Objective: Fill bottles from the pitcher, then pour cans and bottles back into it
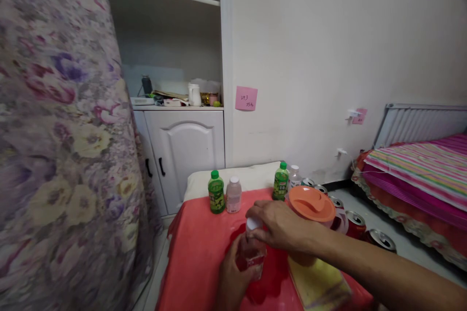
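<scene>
Clock positions are read about the clear bottle (pixel 256 256), with twelve toward the wall. I hold this bottle above the red-covered desk (pixel 197 238); whether its base touches the covering I cannot tell. My left hand (pixel 233 274), at seven o'clock, grasps the body, fingers wrapped around it. My right hand (pixel 280 222), at one o'clock, has its fingers closed about the white cap (pixel 254 224). A yellow item (pixel 319 282), partly blurred, lies at four o'clock. Between one and two stands a round orange container (pixel 312 199), with drink cans (pixel 355 223) beyond it from two to three. Farther off, a green bottle and a white-capped bottle (pixel 234 195) stand side by side at eleven; a second such pair stands near one. Behind the desk are a white cabinet (pixel 191 141) at eleven and a pink note (pixel 246 98) at twelve.
</scene>
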Motion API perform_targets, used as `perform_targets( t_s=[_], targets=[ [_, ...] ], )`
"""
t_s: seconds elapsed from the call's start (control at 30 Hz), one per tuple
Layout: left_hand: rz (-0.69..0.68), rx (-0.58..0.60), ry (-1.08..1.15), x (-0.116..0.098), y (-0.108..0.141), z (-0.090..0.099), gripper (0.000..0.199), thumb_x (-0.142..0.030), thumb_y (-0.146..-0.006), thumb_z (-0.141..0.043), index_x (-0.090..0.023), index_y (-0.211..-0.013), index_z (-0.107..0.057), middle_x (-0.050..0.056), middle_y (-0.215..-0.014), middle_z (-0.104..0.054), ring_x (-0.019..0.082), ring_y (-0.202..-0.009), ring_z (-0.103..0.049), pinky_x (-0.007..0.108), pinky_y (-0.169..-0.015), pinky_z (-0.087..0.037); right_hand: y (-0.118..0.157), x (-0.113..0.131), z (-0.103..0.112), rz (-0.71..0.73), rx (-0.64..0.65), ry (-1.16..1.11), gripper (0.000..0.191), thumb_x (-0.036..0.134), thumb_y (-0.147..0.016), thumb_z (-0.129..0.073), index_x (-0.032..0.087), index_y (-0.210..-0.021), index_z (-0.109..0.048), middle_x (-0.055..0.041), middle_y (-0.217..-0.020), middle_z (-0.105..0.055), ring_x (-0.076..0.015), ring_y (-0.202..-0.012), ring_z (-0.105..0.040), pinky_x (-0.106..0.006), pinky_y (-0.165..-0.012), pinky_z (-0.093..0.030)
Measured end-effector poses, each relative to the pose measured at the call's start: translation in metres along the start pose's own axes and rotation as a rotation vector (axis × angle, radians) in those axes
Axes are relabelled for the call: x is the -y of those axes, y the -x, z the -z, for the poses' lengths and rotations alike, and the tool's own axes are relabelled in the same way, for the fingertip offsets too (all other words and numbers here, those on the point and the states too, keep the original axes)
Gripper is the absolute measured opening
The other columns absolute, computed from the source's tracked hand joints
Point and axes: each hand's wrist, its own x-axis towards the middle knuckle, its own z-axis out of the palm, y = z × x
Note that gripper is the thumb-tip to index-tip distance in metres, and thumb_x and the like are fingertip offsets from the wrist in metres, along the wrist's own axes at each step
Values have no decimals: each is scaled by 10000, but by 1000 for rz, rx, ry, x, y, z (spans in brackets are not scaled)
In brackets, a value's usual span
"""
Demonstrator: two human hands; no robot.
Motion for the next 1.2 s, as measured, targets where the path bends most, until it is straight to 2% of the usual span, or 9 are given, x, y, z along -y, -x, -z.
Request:
perform_targets(
  t_s=[0.1, 0.27, 0.43, 0.63, 0.73, 0.83, 0.93, 1.07, 1.2],
  targets=[
    [2, -15, 2, 1, 0, 0, 730, -61, -501, -724, -189, -1210, -606, 94, -1187, -730, 278, -1101, -668, 343, -916, -549, 0, -1, -3, 2, 0, 10, 241, 326, -875, -571, 193, -1065, -637, -74, -996, -693, -221, -842, -656, -292, -642, -379],
    [11, 14, -10, -11, 3, 0, 698, -82, -507, -724, -195, -1189, -632, 87, -1162, -742, 280, -1063, -683, 323, -864, -571, 5, -4, -1, 4, 21, -46, 510, 406, -815, -651, 211, -1270, -529, -91, -1144, -662, -260, -945, -655, -315, -700, -415],
    [-7, 80, 51, -13, 7, -1, 734, -124, -539, -759, -178, -1250, -585, 110, -1218, -719, 291, -1101, -667, 337, -877, -568, 6, 0, -2, -13, 48, -12, 249, 274, -806, -605, 197, -1043, -599, -67, -1050, -676, -226, -849, -654, -294, -631, -366],
    [-30, 54, 12, -10, 6, 0, 826, -120, -549, -734, -174, -1346, -524, 130, -1365, -628, 301, -1257, -574, 373, -1025, -490, 3, -6, 1, 5, 14, -5, 192, 286, -828, -579, 198, -998, -592, -47, -990, -671, -184, -761, -623, -281, -595, -329],
    [-74, 18, 14, -8, 2, 4, 840, -168, -575, -748, -169, -1373, -488, 145, -1459, -535, 310, -1348, -483, 401, -1092, -428, -1, -16, 9, -10, -39, -13, 180, 297, -858, -558, 198, -1002, -603, -45, -950, -672, -175, -754, -609, -277, -609, -346],
    [-105, -62, -15, -3, -2, 9, 764, -248, -631, -754, -157, -1345, -497, 163, -1481, -500, 312, -1380, -439, 428, -1128, -381, -6, -29, 24, -32, -116, -36, 219, 293, -849, -580, 187, -1037, -615, -59, -977, -677, -181, -799, -609, -281, -669, -393],
    [-109, -89, 29, 2, -5, 13, 713, -307, -652, -747, -155, -1305, -507, 171, -1429, -545, 311, -1333, -494, 417, -1084, -435, -14, -45, 42, -60, -185, -22, 280, 293, -846, -589, 183, -1103, -610, -77, -1037, -685, -196, -875, -616, -293, -737, -421],
    [-83, -93, 79, 5, -7, 13, 699, -315, -617, -754, -131, -1249, -520, 198, -1340, -601, 313, -1236, -576, 407, -1006, -504, -30, -66, 63, -124, -188, 76, 295, 305, -857, -578, 183, -1124, -604, -81, -1078, -681, -192, -891, -626, -285, -769, -438],
    [-73, -100, 66, 4, -5, 11, 582, -275, -629, -730, -138, -1171, -567, 190, -1237, -661, 302, -1110, -645, 425, -951, -535, -53, -86, 69, -158, -152, 139, 294, 278, -860, -556, 160, -1124, -612, -105, -1098, -682, -211, -926, -632, -286, -775, -442]
  ],
)
